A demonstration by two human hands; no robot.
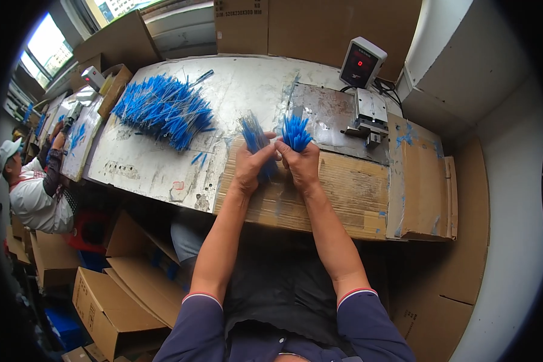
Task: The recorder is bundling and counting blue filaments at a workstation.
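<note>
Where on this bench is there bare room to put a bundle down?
Bare patches: the white tabletop between the blue pile and the metal plate, and the cardboard sheet right of the right hand. Crowded: around the pile and by the small machine. The left hand holds a blue bundle.

Blue bundles fill the left hand [251,164] and the right hand [300,161]; the left hand's bundle [254,137] and the right hand's bundle [295,133] share one bright blue. Left of the hands, a loose pile [163,110] shows the same blue on a whitish, scuffed table [145,163]. Under the hands lies brown corrugated cardboard [350,193], smeared blue. Beyond them, a grey device [361,62] carries a red-lit display. Sleeve cuffs [202,297] are navy, edged red and white.
</note>
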